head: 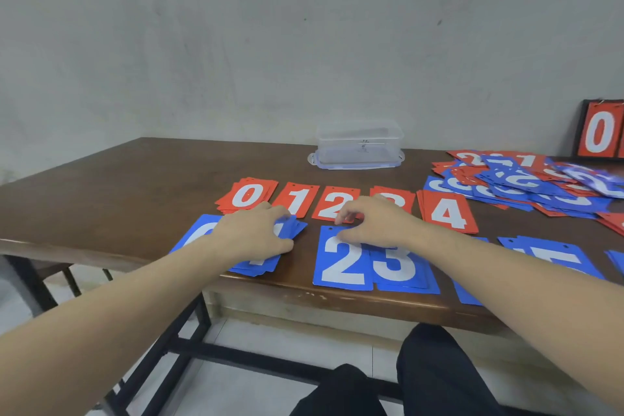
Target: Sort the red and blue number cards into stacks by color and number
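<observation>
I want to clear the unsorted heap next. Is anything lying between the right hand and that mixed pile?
Yes. The red 4 stack lies on the brown wooden table between the right hand and the mixed pile of red and blue cards; reaching over it clears it.

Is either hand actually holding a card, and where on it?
The left hand grips the blue 1 stack by its upper end. The right hand rests fingers near the blue 2 card's top; any grip cannot be told.
</observation>
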Tool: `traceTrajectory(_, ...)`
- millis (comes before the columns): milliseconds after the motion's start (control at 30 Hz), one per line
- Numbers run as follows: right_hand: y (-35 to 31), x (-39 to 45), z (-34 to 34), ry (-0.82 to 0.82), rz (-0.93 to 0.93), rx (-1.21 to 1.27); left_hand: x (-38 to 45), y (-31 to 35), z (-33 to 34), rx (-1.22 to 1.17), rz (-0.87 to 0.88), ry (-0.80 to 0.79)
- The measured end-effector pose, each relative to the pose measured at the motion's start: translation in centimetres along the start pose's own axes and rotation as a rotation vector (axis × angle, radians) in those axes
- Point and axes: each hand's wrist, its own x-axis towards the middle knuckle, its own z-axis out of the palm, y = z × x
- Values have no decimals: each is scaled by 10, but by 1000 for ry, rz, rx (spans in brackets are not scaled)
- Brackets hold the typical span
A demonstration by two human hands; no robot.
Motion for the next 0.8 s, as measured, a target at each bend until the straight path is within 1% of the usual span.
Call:
traceTrajectory(67, 0, -6, -2, -41, -81, -59, 3, 2, 0, 36, -22, 21)
traceTrajectory(133, 1, -11, -2, -68, -143, -195, 7, 6, 0, 62, -23, 30)
traceTrajectory(233, 5, -11, -1, -42, -163, -298, 12, 14, -6, 67, -11, 22)
traceTrajectory(400, 15, -13, -7, 42, -112, -205, 25, 35, -22, 34, 53, 77)
traceTrajectory(500, 30, -19, -22, 129, -90, -196, 37, 57, -32, 27, 102, 91)
traceTrajectory(667, 76, -35, -56, 214, -15, -165, 63, 100, -41, 35, 240, 121)
traceTrajectory(800, 122, -52, -82, 254, 76, -175, 89, 148, -39, 14, 345, 117)
